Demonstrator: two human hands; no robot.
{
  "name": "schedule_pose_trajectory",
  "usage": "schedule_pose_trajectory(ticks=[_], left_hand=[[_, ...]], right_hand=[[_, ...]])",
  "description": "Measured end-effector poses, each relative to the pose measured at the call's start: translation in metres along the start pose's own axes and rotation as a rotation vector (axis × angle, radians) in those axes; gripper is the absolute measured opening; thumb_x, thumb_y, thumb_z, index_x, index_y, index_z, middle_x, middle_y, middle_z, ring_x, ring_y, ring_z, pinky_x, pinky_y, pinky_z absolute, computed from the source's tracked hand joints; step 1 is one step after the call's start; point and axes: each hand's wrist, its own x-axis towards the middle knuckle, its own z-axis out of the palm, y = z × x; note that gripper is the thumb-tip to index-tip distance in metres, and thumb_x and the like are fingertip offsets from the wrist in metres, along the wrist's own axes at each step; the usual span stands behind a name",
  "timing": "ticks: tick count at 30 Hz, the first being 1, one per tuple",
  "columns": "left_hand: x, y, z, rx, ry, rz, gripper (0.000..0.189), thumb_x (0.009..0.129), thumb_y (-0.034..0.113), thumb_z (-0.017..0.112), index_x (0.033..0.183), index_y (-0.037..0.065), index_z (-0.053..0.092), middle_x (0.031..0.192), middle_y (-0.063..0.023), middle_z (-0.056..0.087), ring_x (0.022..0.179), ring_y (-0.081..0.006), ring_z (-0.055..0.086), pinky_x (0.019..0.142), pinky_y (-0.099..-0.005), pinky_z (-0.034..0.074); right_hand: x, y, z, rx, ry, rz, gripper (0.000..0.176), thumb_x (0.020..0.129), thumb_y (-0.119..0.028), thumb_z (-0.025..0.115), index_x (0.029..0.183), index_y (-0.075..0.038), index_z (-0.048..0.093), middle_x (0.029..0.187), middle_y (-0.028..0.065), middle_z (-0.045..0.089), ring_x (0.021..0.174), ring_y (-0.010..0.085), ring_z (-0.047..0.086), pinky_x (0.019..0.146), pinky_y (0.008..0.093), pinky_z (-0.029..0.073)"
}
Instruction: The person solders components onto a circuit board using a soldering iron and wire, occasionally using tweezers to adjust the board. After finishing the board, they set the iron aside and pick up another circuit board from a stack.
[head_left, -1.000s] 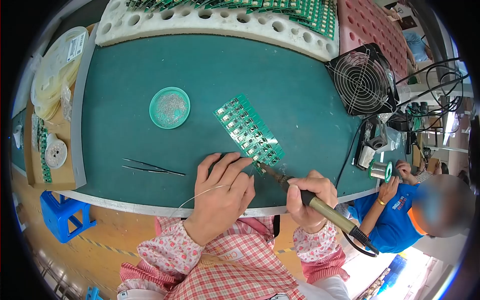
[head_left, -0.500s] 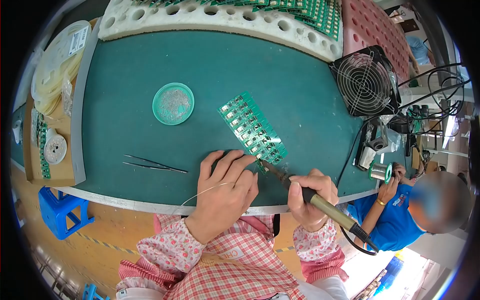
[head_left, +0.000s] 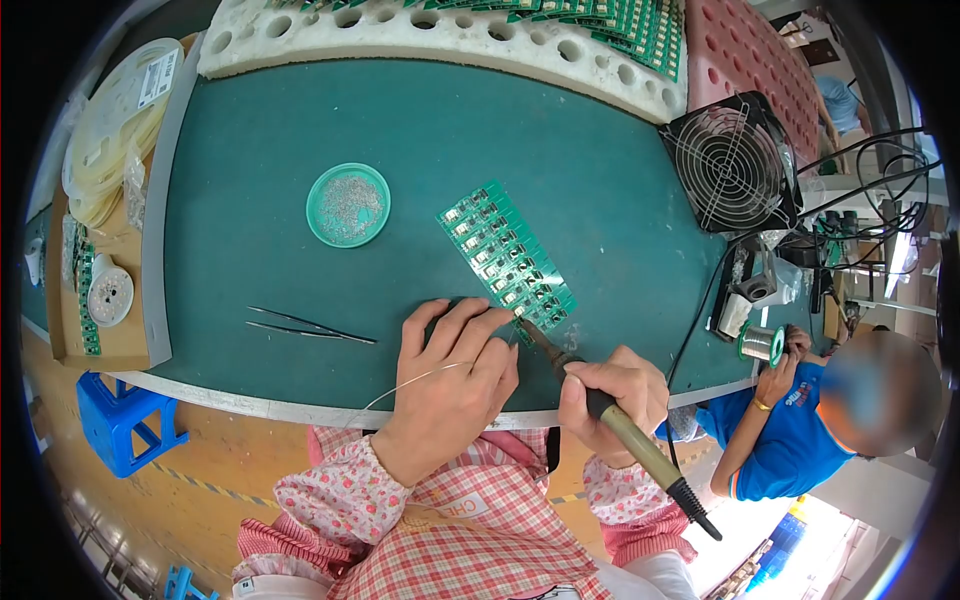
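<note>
My left hand (head_left: 450,385) lies palm down, fingers bent and thumb drawn in, partly closed; a thin wire (head_left: 415,380) runs into it, though I cannot tell whether the hidden fingertips pinch it. My right hand (head_left: 618,400) is closed round the handle of a soldering iron (head_left: 640,442), which slants forward and leftward to the near end of a green circuit board panel (head_left: 507,262), just beside my left fingertips. The panel lies flat ahead of both hands; my left fingers obscure its near corner. Left of my left hand lie tweezers (head_left: 312,330); farther forward stands a round green dish (head_left: 314,205) of small pieces. Forward and right of my right hand are a black fan (head_left: 728,165) and a wire spool (head_left: 762,344), beside a co-worker's hands (head_left: 776,380).
</note>
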Motion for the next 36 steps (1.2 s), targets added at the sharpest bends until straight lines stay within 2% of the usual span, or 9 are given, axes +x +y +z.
schedule_pose_trajectory(ticks=[2, 4, 19, 36], left_hand=[[0.000, 0.000, 0.000, -0.002, 0.005, 0.001, 0.017, 0.075, 0.005, 0.073, 0.073, 0.006, 0.056, 0.110, -0.0051, 0.068, 0.108, -0.0250, 0.063, 0.098, -0.0454, 0.041], [0.000, 0.000, 0.000, -0.005, 0.009, 0.001, 0.017, 0.074, 0.005, 0.073, 0.073, 0.006, 0.056, 0.110, -0.0050, 0.068, 0.108, -0.0249, 0.062, 0.098, -0.0454, 0.041], [0.000, 0.000, 0.000, -0.014, 0.002, -0.002, 0.017, 0.075, 0.005, 0.073, 0.074, 0.006, 0.055, 0.110, -0.0055, 0.067, 0.108, -0.0251, 0.063, 0.097, -0.0459, 0.041], [-0.001, -0.001, 0.000, -0.015, 0.004, -0.007, 0.017, 0.075, 0.005, 0.073, 0.075, 0.006, 0.056, 0.111, -0.0046, 0.067, 0.108, -0.0245, 0.062, 0.098, -0.0467, 0.041]], right_hand=[[-0.001, 0.000, 0.000, -0.012, -0.002, -0.006, 0.023, 0.072, -0.002, 0.079, 0.089, -0.005, 0.063, 0.060, 0.0024, 0.059, 0.045, 0.0180, 0.055, 0.041, 0.0288, 0.041], [-0.002, 0.002, -0.002, -0.024, -0.011, -0.026, 0.016, 0.084, -0.009, 0.072, 0.087, -0.002, 0.057, 0.063, 0.0059, 0.064, 0.044, 0.0159, 0.052, 0.043, 0.0283, 0.040], [-0.003, 0.005, -0.008, -0.021, -0.024, -0.053, 0.016, 0.084, -0.013, 0.072, 0.086, -0.003, 0.059, 0.059, 0.0025, 0.059, 0.045, 0.0162, 0.051, 0.044, 0.0288, 0.039], [-0.001, 0.004, -0.005, -0.019, -0.048, -0.060, 0.015, 0.083, -0.011, 0.073, 0.086, -0.004, 0.060, 0.058, 0.0023, 0.058, 0.044, 0.0167, 0.050, 0.044, 0.0298, 0.037]])
